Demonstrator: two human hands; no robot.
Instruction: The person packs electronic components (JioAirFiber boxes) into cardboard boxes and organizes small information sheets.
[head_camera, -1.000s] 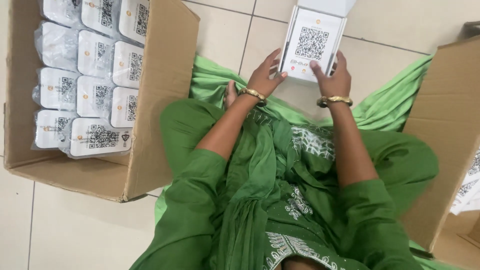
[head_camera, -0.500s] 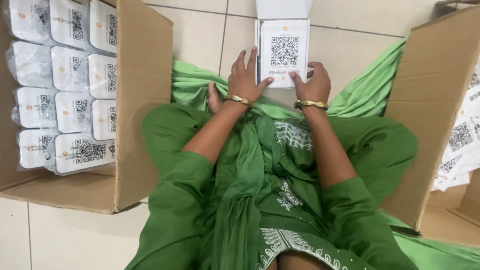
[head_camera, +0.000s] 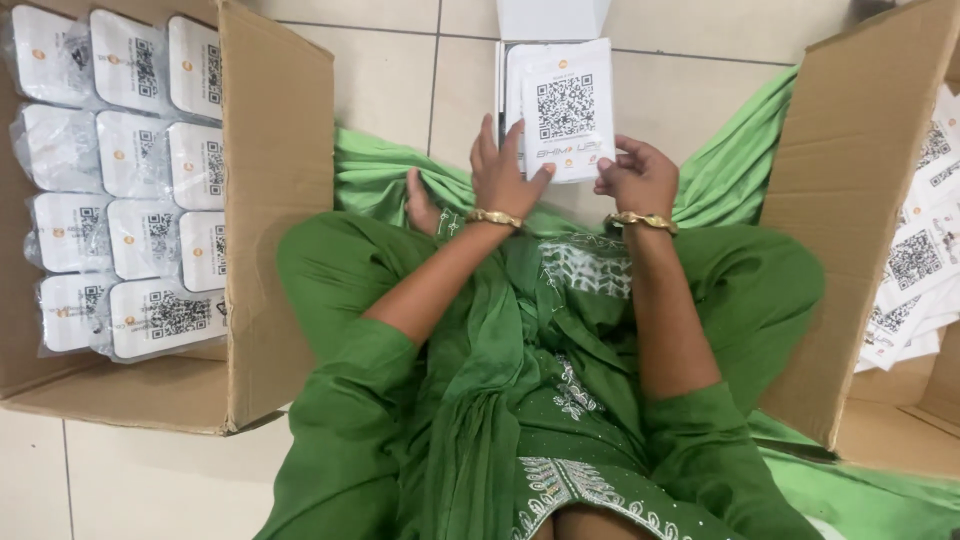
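Note:
I sit cross-legged on a tiled floor in green clothes. Both hands hold a white card with a square black code printed on it, lifted a little off a white device lying on the floor in front of me. My left hand rests flat against the card's lower left corner. On the lower right edge my right hand pinches the card. Each wrist wears a gold bangle.
An open cardboard box at my left holds several white plastic-wrapped devices in rows. Another open cardboard box at my right holds a pile of white printed cards. A white box flap lies beyond the device.
The card and both hands have shifted slightly left and lower in view as my head moved; both hands keep hold of the card.

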